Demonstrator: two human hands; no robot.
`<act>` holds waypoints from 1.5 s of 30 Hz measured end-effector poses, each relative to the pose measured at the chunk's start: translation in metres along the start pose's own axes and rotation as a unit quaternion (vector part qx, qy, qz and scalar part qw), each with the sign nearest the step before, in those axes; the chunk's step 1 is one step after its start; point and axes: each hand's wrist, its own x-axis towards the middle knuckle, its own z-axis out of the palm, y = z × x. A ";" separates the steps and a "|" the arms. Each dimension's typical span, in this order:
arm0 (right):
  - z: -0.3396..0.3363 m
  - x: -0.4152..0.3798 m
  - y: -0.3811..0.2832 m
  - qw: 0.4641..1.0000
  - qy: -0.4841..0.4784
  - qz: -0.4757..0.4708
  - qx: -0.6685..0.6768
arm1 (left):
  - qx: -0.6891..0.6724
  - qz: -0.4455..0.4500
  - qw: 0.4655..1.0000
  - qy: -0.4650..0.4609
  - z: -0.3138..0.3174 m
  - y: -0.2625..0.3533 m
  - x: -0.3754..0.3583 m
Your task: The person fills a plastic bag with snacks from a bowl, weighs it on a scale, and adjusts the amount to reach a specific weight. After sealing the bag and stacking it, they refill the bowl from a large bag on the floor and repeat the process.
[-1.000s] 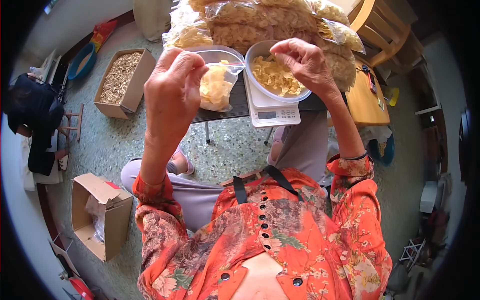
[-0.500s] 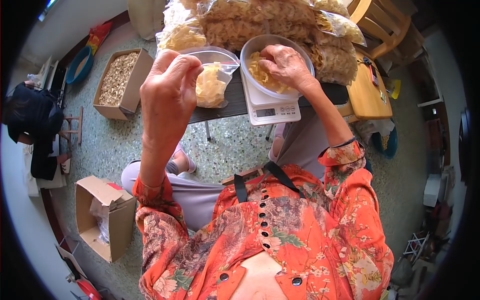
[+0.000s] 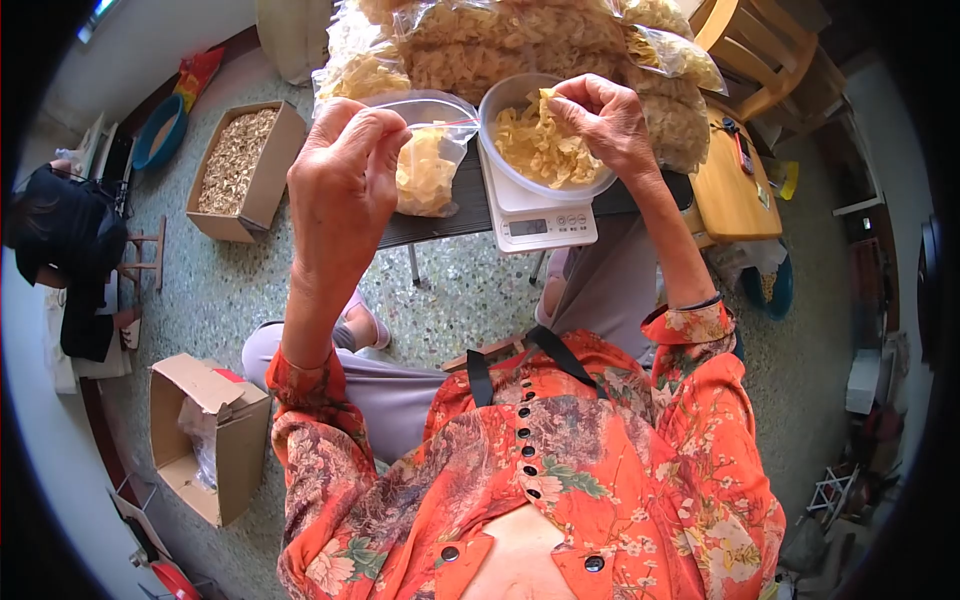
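Observation:
My left hand (image 3: pixel 345 185) pinches the edge of a clear zip bag (image 3: pixel 430 180), holding its mouth apart. Pale yellow dried flakes fill the lower part of the bag, which rests on the dark table. Over the bowl's right side, my right hand (image 3: pixel 612 125) has its fingertips closed on some yellow dried flakes (image 3: pixel 549 108), lifted above the rest. The translucent plastic bowl (image 3: pixel 490 135) holds a heap of the same flakes (image 3: pixel 545 150) and sits on a white digital scale (image 3: pixel 550 230).
Filled bags (image 3: pixel 520 50) are stacked along the table's back. A wooden chair (image 3: pixel 765 40) and small wooden table (image 3: pixel 740 200) stand right. On the floor at left are a carton of brownish pieces (image 3: pixel 240 165) and an open cardboard box (image 3: pixel 215 430). A person (image 3: pixel 70 240) sits far left.
My right hand has risen from inside the bowl toward its right rim, bringing up flakes in its fingertips. My left hand still grips the bag's edge, shifted slightly right.

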 end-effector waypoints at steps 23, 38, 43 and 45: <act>0.057 0.008 -0.093 0.981 -0.068 -0.142 0.115 | 0.030 0.009 0.999 -0.011 -0.003 0.002 -0.003; 0.064 0.023 -0.095 0.900 -0.313 -0.230 -0.196 | 0.005 0.018 0.999 -0.051 -0.014 -0.009 0.002; 0.060 0.016 -0.098 0.946 -0.204 -0.245 -0.061 | 0.023 0.009 0.999 -0.033 -0.019 -0.012 0.002; 0.065 0.015 -0.089 0.915 -0.192 -0.306 -0.179 | 0.038 0.012 0.999 -0.034 -0.017 -0.011 0.002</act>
